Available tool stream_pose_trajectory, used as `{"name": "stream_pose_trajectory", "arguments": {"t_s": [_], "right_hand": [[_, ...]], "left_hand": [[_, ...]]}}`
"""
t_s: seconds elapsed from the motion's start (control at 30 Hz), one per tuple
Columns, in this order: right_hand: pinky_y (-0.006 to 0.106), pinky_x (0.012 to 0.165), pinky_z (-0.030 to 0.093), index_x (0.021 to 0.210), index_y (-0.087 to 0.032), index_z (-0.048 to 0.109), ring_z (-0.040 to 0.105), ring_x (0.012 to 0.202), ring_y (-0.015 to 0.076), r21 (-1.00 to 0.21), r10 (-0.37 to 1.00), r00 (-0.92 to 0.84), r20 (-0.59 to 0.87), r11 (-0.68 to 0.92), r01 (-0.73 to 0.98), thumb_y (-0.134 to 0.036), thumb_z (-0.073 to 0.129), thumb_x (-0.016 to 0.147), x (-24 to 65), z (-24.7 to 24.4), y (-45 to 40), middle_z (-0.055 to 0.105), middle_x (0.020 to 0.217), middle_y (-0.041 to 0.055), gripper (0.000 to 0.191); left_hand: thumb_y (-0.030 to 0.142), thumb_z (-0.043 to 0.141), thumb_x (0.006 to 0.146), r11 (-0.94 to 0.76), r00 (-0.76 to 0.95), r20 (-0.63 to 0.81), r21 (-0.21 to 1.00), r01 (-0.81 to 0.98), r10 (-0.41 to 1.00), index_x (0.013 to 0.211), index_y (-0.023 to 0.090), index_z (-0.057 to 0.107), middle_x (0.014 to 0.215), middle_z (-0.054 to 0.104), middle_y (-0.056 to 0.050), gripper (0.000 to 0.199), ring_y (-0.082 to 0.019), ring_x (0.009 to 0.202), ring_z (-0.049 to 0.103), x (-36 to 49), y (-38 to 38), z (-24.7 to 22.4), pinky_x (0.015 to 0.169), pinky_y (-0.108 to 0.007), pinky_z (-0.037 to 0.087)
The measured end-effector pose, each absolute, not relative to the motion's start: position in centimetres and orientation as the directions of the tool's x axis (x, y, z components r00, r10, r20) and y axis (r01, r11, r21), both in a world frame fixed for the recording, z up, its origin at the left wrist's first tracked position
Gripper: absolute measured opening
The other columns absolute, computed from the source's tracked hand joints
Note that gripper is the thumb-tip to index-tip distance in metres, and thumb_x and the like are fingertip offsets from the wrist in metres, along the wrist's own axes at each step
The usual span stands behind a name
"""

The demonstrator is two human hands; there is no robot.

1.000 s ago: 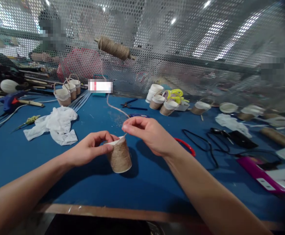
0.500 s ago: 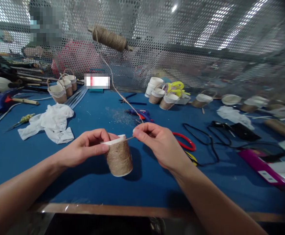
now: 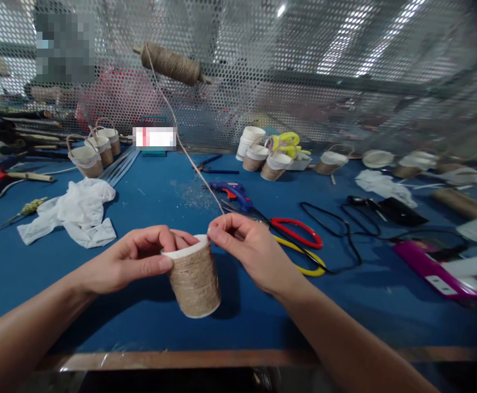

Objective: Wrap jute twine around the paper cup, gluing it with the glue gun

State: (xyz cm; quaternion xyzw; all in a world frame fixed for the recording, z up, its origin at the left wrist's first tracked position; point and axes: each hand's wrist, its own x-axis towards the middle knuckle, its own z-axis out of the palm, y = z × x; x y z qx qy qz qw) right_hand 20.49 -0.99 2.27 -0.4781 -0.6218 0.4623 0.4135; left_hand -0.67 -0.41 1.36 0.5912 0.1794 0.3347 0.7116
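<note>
My left hand (image 3: 142, 256) grips a white cup (image 3: 195, 281) by its rim, fingers inside and thumb outside. Brown twine covers the cup's side, leaving a white band at the top; it tilts a little above the table. At the rim's right side, my right hand (image 3: 242, 245) pinches the twine (image 3: 189, 161). That strand runs up from my fingers to a spool of twine (image 3: 171, 64) hung on a stick against the mesh. Beyond my right hand lie a blue glue gun (image 3: 234, 194) and scissors with red and yellow handles (image 3: 299, 232).
Twine-covered cups with handles (image 3: 86, 161) stand at the back left, others (image 3: 277, 165) at the back middle and right. White lace cloth (image 3: 72, 210) lies on the left. Pliers (image 3: 216, 166), a black cable (image 3: 353, 240) and a purple power strip (image 3: 424, 273) are on the blue table.
My right hand has moved in against the cup's rim, shortening the twine between them. The cup now appears larger and lower, and the view has shifted slightly to the right.
</note>
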Motion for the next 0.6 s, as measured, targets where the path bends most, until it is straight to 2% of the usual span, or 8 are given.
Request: {"name": "stream_pose_trajectory", "arguments": {"t_s": [0.17, 0.23, 0.37, 0.47, 0.6], "right_hand": [[0.027, 0.075, 0.039, 0.064, -0.018, 0.051, 0.054, 0.082, 0.012, -0.997, 0.96, -0.28, 0.016, -0.004, -0.073, -0.031, 0.064, 0.076, 20.2, 1.62, -0.87, 0.061, 0.087, 0.0016, 0.021], [0.026, 0.073, 0.039, 0.065, -0.018, 0.051, 0.055, 0.081, 0.0107, -0.985, 0.941, -0.338, -0.016, -0.072, -0.156, -0.029, 0.064, 0.077, 20.19, 1.57, -0.91, 0.063, 0.089, 0.0019, 0.021], [0.022, 0.054, 0.031, 0.064, -0.018, 0.051, 0.044, 0.058, 0.0065, -0.976, 0.935, -0.352, -0.051, -0.122, -0.182, -0.031, 0.066, 0.075, 20.33, 1.69, -1.0, 0.06, 0.073, -0.002, 0.024], [0.023, 0.054, 0.029, 0.062, -0.018, 0.051, 0.042, 0.057, 0.0073, -0.972, 0.937, -0.347, -0.052, -0.127, -0.197, -0.034, 0.071, 0.07, 20.39, 1.77, -1.07, 0.053, 0.067, -0.0038, 0.027], [0.023, 0.056, 0.03, 0.061, -0.017, 0.05, 0.043, 0.059, 0.0076, -0.954, 0.929, -0.364, -0.065, -0.165, -0.251, -0.035, 0.074, 0.066, 20.36, 1.85, -1.12, 0.054, 0.069, -0.0037, 0.03]], "left_hand": [[0.017, 0.057, 0.081, 0.106, 0.725, 0.177, 0.939, -0.327, 0.666, 0.075, 0.016, 0.06, 0.091, 0.065, -0.005, 0.006, -0.023, 0.112, 0.05, -0.67, -0.56, 1.43, 0.094, -0.035, 0.038], [0.017, 0.058, 0.08, 0.125, 0.726, 0.174, 0.933, -0.338, 0.665, 0.075, 0.016, 0.06, 0.089, 0.065, -0.005, 0.006, -0.024, 0.112, 0.05, -0.69, -0.57, 1.33, 0.093, -0.036, 0.038], [0.019, 0.059, 0.08, 0.141, 0.732, 0.182, 0.924, -0.357, 0.656, 0.076, 0.015, 0.06, 0.09, 0.065, -0.007, 0.005, -0.024, 0.112, 0.05, -0.68, -0.44, 0.98, 0.093, -0.038, 0.038], [0.019, 0.059, 0.079, 0.137, 0.722, 0.197, 0.916, -0.376, 0.663, 0.078, 0.016, 0.061, 0.094, 0.065, -0.007, 0.004, -0.026, 0.112, 0.05, -0.58, -0.28, 0.76, 0.092, -0.04, 0.038], [0.023, 0.061, 0.078, 0.131, 0.695, 0.214, 0.904, -0.407, 0.686, 0.078, 0.016, 0.062, 0.093, 0.064, -0.007, 0.007, -0.025, 0.107, 0.052, -0.39, -0.16, 0.68, 0.091, -0.04, 0.039]]}}
